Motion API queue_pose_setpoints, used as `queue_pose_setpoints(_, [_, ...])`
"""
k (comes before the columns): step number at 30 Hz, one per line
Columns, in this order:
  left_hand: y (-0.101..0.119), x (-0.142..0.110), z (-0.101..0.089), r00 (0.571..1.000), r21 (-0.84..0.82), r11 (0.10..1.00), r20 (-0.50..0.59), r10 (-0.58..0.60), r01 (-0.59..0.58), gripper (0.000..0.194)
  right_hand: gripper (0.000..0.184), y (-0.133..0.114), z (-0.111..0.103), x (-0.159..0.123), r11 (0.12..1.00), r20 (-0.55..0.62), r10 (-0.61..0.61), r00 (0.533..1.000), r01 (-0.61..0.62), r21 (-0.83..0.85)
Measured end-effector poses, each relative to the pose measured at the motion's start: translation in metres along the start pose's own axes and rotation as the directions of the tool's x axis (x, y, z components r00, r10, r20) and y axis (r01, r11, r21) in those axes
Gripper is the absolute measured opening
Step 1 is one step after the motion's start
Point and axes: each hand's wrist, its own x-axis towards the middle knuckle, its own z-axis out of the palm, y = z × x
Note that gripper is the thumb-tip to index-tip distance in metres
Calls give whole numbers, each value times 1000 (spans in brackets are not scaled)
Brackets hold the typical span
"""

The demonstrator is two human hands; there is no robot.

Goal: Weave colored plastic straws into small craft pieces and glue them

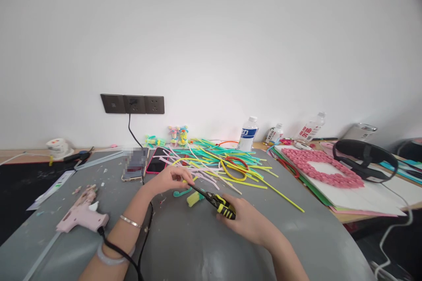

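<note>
My right hand (245,219) is closed around the black and yellow handles of a pair of long-nosed pliers (214,199). The jaws point up and left, toward the fingertips of my left hand (171,179). Those fingers are pinched together at the plier tips; what is between them is too small to make out. Just below the jaws lies a small pale yellow-green and teal fuzzy piece (194,199). A curled teal pipe cleaner (181,192) rests beside it, under my left fingers. Behind both hands spreads a loose pile of pipe cleaners (257,175) in yellow, teal, lilac and red.
A pink glue gun (84,217) lies at the left, its black cord passing my left forearm. Two phones (136,164) lie behind my left hand. Small fuzzy figures (178,136) and a bottle (248,135) stand by the wall. Pink petal-like work (325,169) lies on papers at right.
</note>
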Motion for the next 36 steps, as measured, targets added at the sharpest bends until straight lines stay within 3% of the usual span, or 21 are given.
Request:
queue_pose_setpoints(5, [2, 2, -4, 976, -65, 998, -217, -31, 17, 20, 30, 16, 0, -15, 983, -90, 176, 980, -179, -29])
queue_pose_setpoints(9, [0, 5, -2, 952, -8, 997, -297, -74, 75, 27, 34, 40, -9, -11, 918, -277, 360, 891, -391, -68])
queue_pose_setpoints(12, [-2, 6, 2, 948, 72, 991, -307, -83, 110, 27, 34, 53, -8, 5, 854, -349, 427, 834, -499, -148])
queue_pose_setpoints(14, [-2, 7, 5, 949, 110, 986, -305, -87, 126, 28, 35, 57, -1, 16, 824, -436, 382, 814, -514, -237])
queue_pose_setpoints(17, [0, 6, 8, 953, 126, 986, -294, -71, 113, 31, 39, 58, 13, 30, 785, -583, 312, 750, -549, -286])
queue_pose_setpoints(21, [3, 7, 10, 958, 145, 986, -284, -38, 82, 35, 46, 61, 24, 38, 837, -690, 177, 702, -476, -270])
queue_pose_setpoints(31, [6, 7, 15, 949, 174, 979, -313, -44, 103, 32, 47, 69, 25, 54, 864, -655, -24, 755, -313, -393])
queue_pose_setpoints(36, [6, 7, 16, 940, 183, 978, -338, -36, 104, 33, 32, 57, 18, 51, 913, -705, -115, 700, -205, -353])
